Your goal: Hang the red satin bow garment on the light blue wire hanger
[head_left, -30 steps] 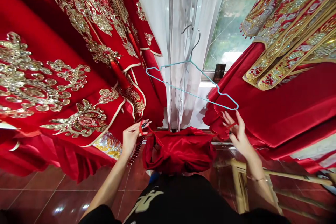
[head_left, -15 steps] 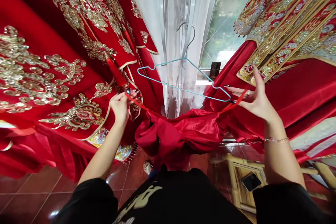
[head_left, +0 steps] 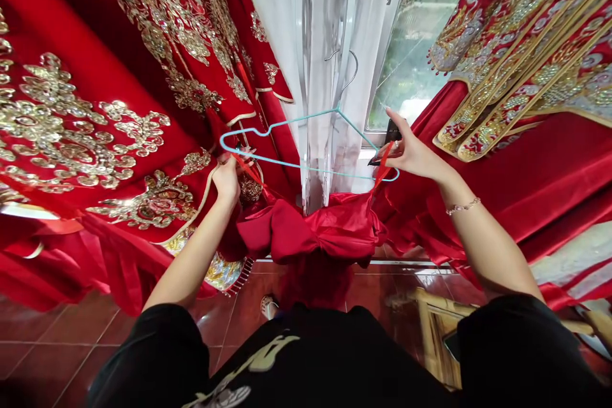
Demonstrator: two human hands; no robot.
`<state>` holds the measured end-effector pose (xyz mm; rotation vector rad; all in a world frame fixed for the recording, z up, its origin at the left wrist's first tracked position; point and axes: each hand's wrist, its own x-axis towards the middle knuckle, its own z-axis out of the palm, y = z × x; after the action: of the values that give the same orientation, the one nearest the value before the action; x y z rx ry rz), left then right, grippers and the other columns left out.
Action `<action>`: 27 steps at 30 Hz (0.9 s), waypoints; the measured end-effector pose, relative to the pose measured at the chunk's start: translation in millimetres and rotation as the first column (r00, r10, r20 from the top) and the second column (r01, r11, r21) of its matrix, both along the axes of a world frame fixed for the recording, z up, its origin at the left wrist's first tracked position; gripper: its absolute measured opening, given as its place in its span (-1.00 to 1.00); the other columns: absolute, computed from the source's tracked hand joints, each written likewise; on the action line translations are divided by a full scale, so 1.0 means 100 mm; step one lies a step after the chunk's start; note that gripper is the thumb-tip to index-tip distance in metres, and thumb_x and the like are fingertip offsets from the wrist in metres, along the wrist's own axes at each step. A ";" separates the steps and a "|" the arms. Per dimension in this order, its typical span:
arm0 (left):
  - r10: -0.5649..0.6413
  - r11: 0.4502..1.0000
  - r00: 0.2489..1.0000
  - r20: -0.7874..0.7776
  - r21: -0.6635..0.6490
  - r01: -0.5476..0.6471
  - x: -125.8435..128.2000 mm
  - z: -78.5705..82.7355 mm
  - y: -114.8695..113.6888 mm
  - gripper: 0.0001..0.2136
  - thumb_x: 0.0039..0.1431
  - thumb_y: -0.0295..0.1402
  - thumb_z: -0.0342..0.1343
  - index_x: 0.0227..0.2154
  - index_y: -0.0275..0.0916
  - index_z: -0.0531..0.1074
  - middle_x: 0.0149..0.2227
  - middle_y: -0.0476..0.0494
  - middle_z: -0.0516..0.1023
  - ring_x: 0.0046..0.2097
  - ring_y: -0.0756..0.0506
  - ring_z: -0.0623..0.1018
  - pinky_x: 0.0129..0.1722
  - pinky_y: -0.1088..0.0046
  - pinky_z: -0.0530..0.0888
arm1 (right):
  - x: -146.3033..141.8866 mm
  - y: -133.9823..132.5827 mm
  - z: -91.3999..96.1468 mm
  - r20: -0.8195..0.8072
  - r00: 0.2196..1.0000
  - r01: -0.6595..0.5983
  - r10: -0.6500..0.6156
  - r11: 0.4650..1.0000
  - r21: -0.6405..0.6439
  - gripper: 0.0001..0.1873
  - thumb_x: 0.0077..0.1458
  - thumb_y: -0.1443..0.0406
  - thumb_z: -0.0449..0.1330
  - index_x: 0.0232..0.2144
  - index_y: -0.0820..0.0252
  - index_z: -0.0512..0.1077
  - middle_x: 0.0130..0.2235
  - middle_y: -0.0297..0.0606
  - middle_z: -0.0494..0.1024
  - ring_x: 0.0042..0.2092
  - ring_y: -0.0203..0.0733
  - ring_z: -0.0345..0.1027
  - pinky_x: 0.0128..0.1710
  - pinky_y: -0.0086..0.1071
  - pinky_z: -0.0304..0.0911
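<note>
A red satin dress (head_left: 329,229) with a large bow-like front hangs by two thin red straps between my hands. My left hand (head_left: 226,180) pinches one strap (head_left: 251,171) beside the left end of a light-blue wire hanger (head_left: 284,120). At the hanger's right end, my right hand (head_left: 411,152) grips the other strap (head_left: 382,166), one finger raised. That strap crosses the hanger's end; whether it is looped over it I cannot tell. The hanger stands tilted, its hook pointing up against the white curtain. My left fingertips are partly hidden behind the hanger and strap.
Red garments with gold beadwork (head_left: 143,134) hang at left, and more embroidered ones (head_left: 516,76) at right. Ahead are a white curtain (head_left: 325,25) and a window (head_left: 406,44). A dark phone (head_left: 393,132) stands at the sill. A bamboo stool (head_left: 430,331) is at lower right.
My right hand has moved left with its strap, bringing it over the hanger's right end. The hanger has shifted left, its left end now by my left hand. The dress top is less stretched.
</note>
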<state>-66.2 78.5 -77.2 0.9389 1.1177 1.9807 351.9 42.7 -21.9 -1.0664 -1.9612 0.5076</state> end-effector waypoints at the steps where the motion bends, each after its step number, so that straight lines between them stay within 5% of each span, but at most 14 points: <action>1: 0.004 1.000 1.000 0.006 0.013 -0.004 -0.01 0.00 -0.01 -0.76 0.14 -0.23 0.27 -0.44 -0.29 0.42 -0.32 -0.23 0.70 -0.14 -0.19 0.72 -0.15 0.34 0.68 | 0.02 0.00 0.00 0.005 1.000 -0.017 0.017 1.000 -0.016 0.29 -0.16 0.00 0.47 0.46 0.03 -0.13 0.20 -0.02 0.48 -0.10 -0.04 0.61 -0.21 -0.25 0.55; 9: -0.076 0.990 0.997 0.006 0.120 0.075 -0.02 0.08 -0.16 -0.75 0.13 -0.24 0.31 -0.47 -0.25 0.38 -0.39 -0.17 0.68 -0.10 -0.21 0.71 -0.09 0.27 0.67 | 0.16 -0.17 -0.03 -0.068 0.997 -0.031 0.021 0.988 -0.151 0.35 -0.11 0.00 0.45 0.47 0.08 -0.31 0.11 0.06 0.55 -0.18 -0.05 0.61 -0.17 -0.14 0.54; 14: -0.073 0.956 0.997 0.018 0.285 0.065 -0.07 0.34 -0.18 -0.86 0.19 -0.38 0.27 -0.38 -0.29 0.42 -0.41 -0.11 0.68 -0.21 -0.16 0.72 -0.17 0.29 0.68 | 0.21 -0.16 -0.09 -0.064 0.995 0.068 -0.074 0.993 -0.092 0.15 -0.04 0.06 0.40 0.44 0.08 -0.13 -0.12 -0.16 0.62 -0.35 -0.16 0.55 -0.28 -0.20 0.51; 19: -0.062 0.952 0.998 -0.020 0.301 0.065 -0.11 0.60 -0.17 -0.84 0.13 -0.40 0.32 -0.45 -0.33 0.45 -0.40 -0.18 0.69 -0.28 -0.14 0.72 -0.35 0.46 0.65 | 0.29 -0.12 -0.12 -0.038 0.989 0.143 -0.144 0.989 -0.029 0.02 -0.05 0.13 0.39 0.38 0.06 0.03 -0.19 -0.24 0.60 -0.42 -0.23 0.47 -0.39 -0.28 0.44; 24: -0.053 0.946 0.983 -0.176 0.307 0.106 -0.09 0.65 -0.28 -0.70 -0.14 -0.26 0.49 -0.54 -0.34 0.49 -0.50 -0.22 0.65 -0.17 -0.26 0.72 -0.17 0.28 0.70 | 0.31 -0.15 -0.10 -0.022 0.986 0.165 -0.166 0.986 -0.013 -0.08 -0.04 0.16 0.37 0.32 0.07 0.12 -0.30 -0.32 0.54 -0.43 -0.22 0.45 -0.45 -0.34 0.41; 27: -0.030 0.958 0.976 -0.214 0.273 0.089 -0.14 0.59 -0.33 -0.69 -0.12 -0.18 0.45 -0.55 -0.30 0.50 -0.49 -0.19 0.65 -0.15 -0.26 0.71 -0.12 0.27 0.69 | 0.30 -0.18 -0.10 -0.028 0.986 0.164 -0.165 0.986 -0.023 -0.10 -0.03 0.17 0.37 0.31 0.06 0.12 -0.34 -0.34 0.52 -0.44 -0.23 0.43 -0.48 -0.36 0.40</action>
<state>-79.8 45.4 -18.2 1.3398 0.9168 2.0618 382.4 24.9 -31.6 -1.2153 -1.8266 0.4516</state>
